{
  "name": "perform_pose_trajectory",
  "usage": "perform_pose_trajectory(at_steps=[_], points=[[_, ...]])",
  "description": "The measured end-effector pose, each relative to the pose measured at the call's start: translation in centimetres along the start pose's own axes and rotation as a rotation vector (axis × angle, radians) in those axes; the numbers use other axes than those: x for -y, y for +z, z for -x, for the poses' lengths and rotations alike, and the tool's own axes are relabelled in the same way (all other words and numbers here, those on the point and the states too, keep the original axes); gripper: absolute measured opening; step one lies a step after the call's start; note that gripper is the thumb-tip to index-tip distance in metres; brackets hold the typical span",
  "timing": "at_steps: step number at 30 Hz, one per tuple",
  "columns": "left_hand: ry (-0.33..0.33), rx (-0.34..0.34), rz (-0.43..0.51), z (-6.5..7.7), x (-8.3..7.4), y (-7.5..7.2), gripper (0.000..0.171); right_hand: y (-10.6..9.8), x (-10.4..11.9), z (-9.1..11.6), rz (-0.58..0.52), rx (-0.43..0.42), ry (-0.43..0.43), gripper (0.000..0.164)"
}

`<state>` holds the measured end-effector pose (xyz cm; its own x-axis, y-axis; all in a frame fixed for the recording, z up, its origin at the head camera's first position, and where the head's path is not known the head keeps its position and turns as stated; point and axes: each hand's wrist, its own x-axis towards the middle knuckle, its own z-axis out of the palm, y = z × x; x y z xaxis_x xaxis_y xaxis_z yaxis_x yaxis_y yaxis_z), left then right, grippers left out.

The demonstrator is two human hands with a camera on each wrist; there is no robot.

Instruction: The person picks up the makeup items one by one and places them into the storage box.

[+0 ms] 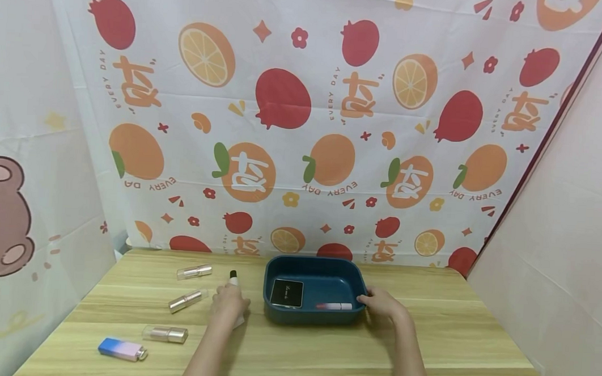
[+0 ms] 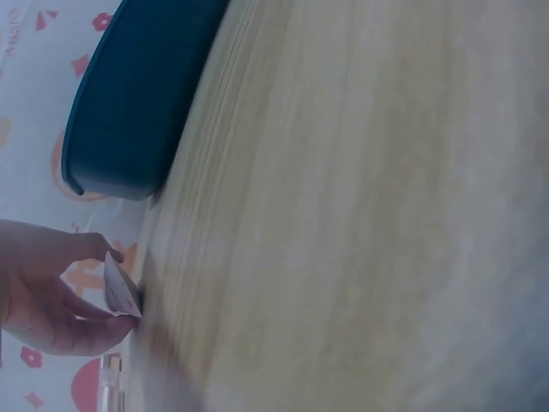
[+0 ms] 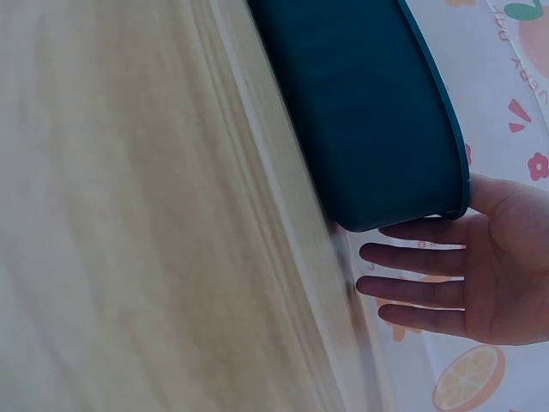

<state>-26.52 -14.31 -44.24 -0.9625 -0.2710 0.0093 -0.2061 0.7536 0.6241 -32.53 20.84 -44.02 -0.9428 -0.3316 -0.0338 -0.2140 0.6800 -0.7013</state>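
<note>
A dark blue open box (image 1: 314,317) stands toward the back of the wooden table. Inside it lie a square black compact-like case (image 1: 287,293) at the left and a small pink-and-white lip tube (image 1: 334,307) near the front wall. To the left of the box, my left hand (image 1: 229,302) pinches a white squeeze tube (image 2: 120,287) from its sides; the tube's black cap (image 1: 233,274) points to the back wall. My right hand (image 1: 383,303) grips the box's right rim, thumb over the edge, and its other fingers (image 3: 412,259) stretch along the outside.
Several slim clear-and-gold lipsticks lie left of my left hand: one at the back (image 1: 194,271), one in the middle (image 1: 188,301), one nearer (image 1: 165,333). A blue-to-pink stick (image 1: 121,349) with a metallic end lies at front left. A fruit-print cloth (image 1: 325,212) hangs behind the table.
</note>
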Motion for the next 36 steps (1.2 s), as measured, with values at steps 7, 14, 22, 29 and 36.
perform_pose_trajectory(at_steps=[7,14,22,29,36], points=[[0.001,0.006,0.000,-0.1,-0.1,-0.1,0.047,0.0,-0.1,-0.1,-0.024,0.010,0.009,0.020],[-0.017,0.047,0.017,0.2,-0.2,-0.6,0.043,0.0,0.1,0.2,-0.025,0.015,0.012,0.019],[-0.010,0.034,0.026,0.4,0.0,-0.6,0.035,0.0,0.1,0.2,-0.028,0.020,-0.003,0.018],[0.007,0.006,0.025,0.3,0.3,-0.8,0.033,0.2,0.2,0.1,-0.025,0.001,-0.001,0.018],[0.042,0.058,0.029,0.5,0.5,-1.1,0.025,0.1,0.0,0.2,-0.011,0.020,-0.015,0.018]])
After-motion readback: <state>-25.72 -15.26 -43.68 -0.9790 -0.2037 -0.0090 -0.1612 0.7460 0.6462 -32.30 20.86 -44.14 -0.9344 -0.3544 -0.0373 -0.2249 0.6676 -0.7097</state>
